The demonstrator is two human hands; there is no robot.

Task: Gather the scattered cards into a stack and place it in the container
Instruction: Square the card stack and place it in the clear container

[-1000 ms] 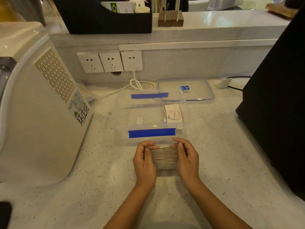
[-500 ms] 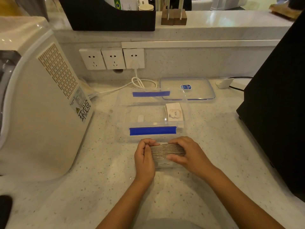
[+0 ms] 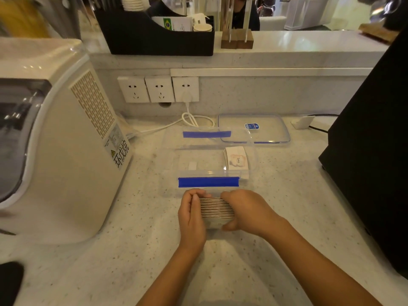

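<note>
Honestly, both hands, left hand point(image 3: 191, 219) and right hand point(image 3: 247, 212), pinch the card stack point(image 3: 216, 208) on edge near the counter's front edge, just before the clear container point(image 3: 252, 155). Loosen up and cards could spill, or clip its near wall.

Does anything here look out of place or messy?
Nothing much. Both hands, left and right, hold a neat stack before the open container; its lid lies behind.
</note>
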